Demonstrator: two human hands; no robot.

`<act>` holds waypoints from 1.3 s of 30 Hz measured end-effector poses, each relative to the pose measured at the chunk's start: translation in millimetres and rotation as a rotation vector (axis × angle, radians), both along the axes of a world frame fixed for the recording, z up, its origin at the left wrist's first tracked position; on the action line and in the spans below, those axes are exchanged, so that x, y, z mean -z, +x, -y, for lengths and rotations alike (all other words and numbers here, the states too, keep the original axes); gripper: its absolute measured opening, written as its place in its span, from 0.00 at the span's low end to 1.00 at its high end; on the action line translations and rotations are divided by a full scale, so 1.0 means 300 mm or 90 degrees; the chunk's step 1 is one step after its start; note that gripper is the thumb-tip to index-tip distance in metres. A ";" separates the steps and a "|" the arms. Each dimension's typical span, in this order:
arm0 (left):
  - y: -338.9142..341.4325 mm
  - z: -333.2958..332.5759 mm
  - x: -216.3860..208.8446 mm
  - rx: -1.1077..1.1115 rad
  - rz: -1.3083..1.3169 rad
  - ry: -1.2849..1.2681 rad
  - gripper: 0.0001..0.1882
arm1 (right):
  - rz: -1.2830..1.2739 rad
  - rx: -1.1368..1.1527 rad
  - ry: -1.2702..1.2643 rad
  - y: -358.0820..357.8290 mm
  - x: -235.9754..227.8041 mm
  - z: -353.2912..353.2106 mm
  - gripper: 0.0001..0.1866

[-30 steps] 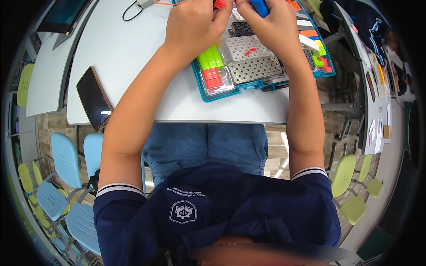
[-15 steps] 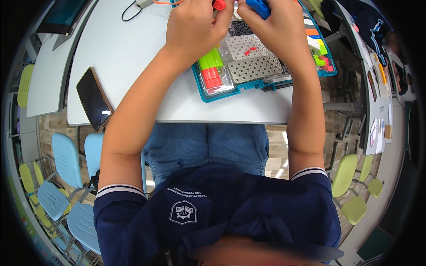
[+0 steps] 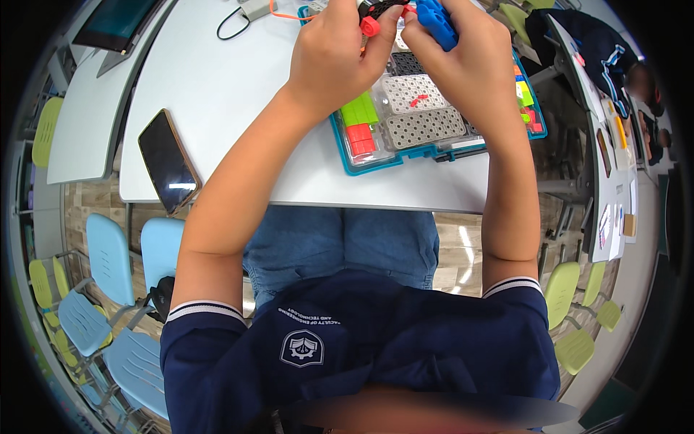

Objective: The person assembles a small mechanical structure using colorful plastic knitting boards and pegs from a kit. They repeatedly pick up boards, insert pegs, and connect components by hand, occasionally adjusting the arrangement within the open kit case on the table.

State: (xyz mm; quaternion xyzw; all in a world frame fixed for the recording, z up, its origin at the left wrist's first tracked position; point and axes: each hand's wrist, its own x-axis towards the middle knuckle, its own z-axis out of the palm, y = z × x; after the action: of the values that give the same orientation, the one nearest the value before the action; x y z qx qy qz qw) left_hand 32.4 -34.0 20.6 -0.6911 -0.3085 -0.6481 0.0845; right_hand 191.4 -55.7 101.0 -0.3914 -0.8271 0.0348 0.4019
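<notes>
At the far edge of the view, both hands are close together over a teal parts case (image 3: 354, 171). My left hand (image 3: 329, 58) is closed on a black building piece (image 3: 377, 8) with a red connector (image 3: 370, 27) sticking out below it. A blue building piece (image 3: 437, 23) is gripped in my right hand (image 3: 470, 54), whose fingertips nearly meet the left ones beside a small red part. Under the hands, the case holds grey perforated panels (image 3: 425, 129), lime blocks (image 3: 359, 110) and red blocks (image 3: 360, 139). Small red pins (image 3: 418, 100) rest on a panel. The upper fingers are cut off.
A dark-screened phone (image 3: 170, 160) lies on the white table (image 3: 238, 94) left of my forearm. Farther off are a looped black cable (image 3: 230, 30) and a screen (image 3: 116, 23). Blue chairs (image 3: 108, 253) stand at left, green ones (image 3: 562, 293) at right, near another person's dark sleeve (image 3: 585, 54).
The view has shifted, so the table, case and hands appear slightly lower and farther right. More of the black piece shows between my hands; both keep their grip.
</notes>
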 end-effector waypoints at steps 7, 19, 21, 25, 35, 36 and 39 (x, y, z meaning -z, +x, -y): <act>-0.007 -0.017 0.008 0.013 -0.002 0.007 0.16 | -0.025 0.011 -0.086 0.008 -0.005 -0.009 0.13; 0.022 -0.010 0.016 0.413 0.296 -0.422 0.22 | -0.698 -0.265 -0.217 0.092 0.038 -0.146 0.09; 0.031 -0.008 0.019 0.319 0.181 -0.360 0.24 | -0.755 -0.305 -0.281 0.089 0.071 -0.163 0.08; 0.029 -0.006 0.020 0.239 0.090 -0.335 0.24 | -0.772 -0.311 -0.308 0.079 0.130 -0.185 0.08; 0.011 -0.004 0.005 0.138 0.000 -0.178 0.24 | -0.153 -0.004 -0.072 0.062 0.124 -0.133 0.36; 0.010 -0.005 0.007 0.132 -0.010 -0.175 0.25 | -0.117 0.002 -0.056 0.060 0.119 -0.124 0.36; 0.004 -0.005 0.013 0.120 -0.048 -0.159 0.26 | -0.046 0.007 -0.001 0.050 0.109 -0.111 0.33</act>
State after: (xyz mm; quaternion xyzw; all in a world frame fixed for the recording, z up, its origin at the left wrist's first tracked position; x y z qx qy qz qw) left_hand 33.7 -32.6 16.5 -0.7460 -0.3173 -0.5832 -0.0516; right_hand 206.4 -22.2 68.4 -0.3947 -0.8098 0.0476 0.4315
